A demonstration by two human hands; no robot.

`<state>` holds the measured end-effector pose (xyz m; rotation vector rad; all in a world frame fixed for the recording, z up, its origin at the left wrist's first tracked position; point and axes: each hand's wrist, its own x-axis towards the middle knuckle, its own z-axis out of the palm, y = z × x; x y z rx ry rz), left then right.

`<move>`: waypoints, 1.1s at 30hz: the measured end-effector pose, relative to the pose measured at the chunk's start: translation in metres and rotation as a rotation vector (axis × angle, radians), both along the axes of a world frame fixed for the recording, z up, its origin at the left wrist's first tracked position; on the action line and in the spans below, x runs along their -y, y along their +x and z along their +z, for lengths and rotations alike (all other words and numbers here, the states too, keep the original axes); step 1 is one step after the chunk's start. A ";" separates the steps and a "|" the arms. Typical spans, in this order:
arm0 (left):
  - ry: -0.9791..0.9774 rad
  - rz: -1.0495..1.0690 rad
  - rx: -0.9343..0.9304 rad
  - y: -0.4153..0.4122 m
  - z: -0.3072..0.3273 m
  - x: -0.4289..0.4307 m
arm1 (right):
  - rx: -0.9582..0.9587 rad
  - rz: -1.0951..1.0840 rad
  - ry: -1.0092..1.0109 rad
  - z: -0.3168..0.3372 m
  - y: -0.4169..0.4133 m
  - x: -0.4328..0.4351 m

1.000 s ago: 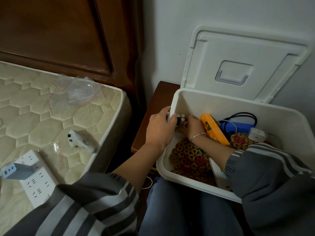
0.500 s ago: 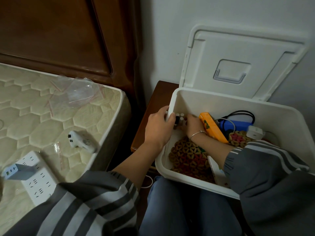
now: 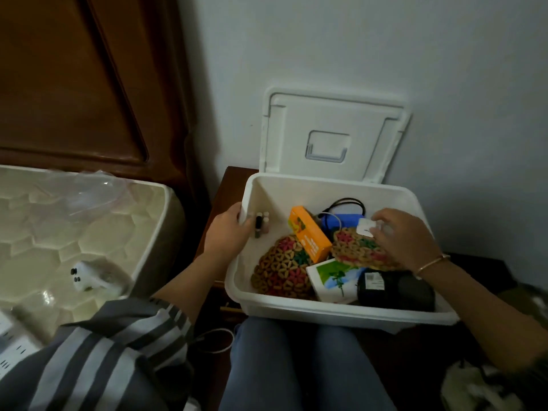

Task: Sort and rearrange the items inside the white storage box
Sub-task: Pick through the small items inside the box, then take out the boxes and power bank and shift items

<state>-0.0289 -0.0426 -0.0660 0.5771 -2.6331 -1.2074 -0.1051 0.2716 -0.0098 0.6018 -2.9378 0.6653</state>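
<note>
Sitting by the bed, the person has the white storage box (image 3: 326, 314) right in front of their knees, its lid (image 3: 335, 134) propped open against the wall. The left hand (image 3: 228, 232) grips the box's left wall, fingers curled over the rim, just beside a cluster of small bottles (image 3: 261, 225) standing in that corner. The right hand (image 3: 406, 238) rests on the right woven mat (image 3: 355, 247), its curved fingertips at a small white adapter (image 3: 364, 226); it's too blurred to tell whether they actually pinch it. An orange carton (image 3: 310, 234) lies tilted between that mat and the left woven mat (image 3: 278, 271). Nearer the front wall sit a white box with a green picture (image 3: 335, 278) and a black case (image 3: 394, 289). A blue device (image 3: 347, 221) with a cable lies at the back.
</note>
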 end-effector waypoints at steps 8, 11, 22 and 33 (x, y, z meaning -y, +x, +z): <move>-0.111 -0.034 0.081 0.004 0.008 0.005 | 0.231 -0.335 0.133 -0.013 0.015 -0.085; -0.144 -0.011 0.083 0.008 0.009 0.014 | 0.272 -0.285 -0.005 -0.016 0.023 -0.079; -0.542 0.058 0.060 0.010 0.033 -0.005 | 0.237 -0.363 -0.133 -0.031 0.029 -0.054; -0.312 -0.300 0.545 -0.016 -0.007 -0.133 | 0.195 -0.359 -0.100 -0.041 0.023 -0.042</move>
